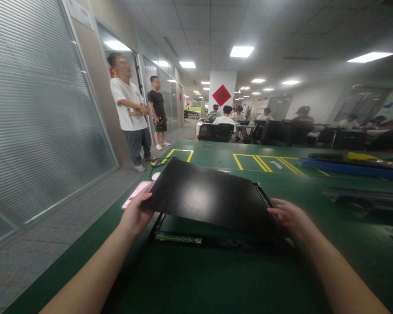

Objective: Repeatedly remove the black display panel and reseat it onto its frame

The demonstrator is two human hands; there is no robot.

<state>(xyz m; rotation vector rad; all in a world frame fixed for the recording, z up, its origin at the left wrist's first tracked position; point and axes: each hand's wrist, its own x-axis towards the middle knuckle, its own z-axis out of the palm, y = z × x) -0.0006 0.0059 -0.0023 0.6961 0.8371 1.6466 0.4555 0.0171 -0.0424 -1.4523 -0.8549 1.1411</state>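
Left hand (136,213) clamps the left edge of the black panel (209,196); right hand (290,216) at its right edge (grip unclear).
Panel tilts over the frame (183,239); bare tabletop (216,279) in front.

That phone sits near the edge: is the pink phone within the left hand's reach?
Probably yes: the pink phone lies beside the left hand, nothing between, but that hand grips the black panel.

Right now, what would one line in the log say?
left hand: grips black panel, left edge | right hand: touches right edge | panel: tilted over frame | under: green table
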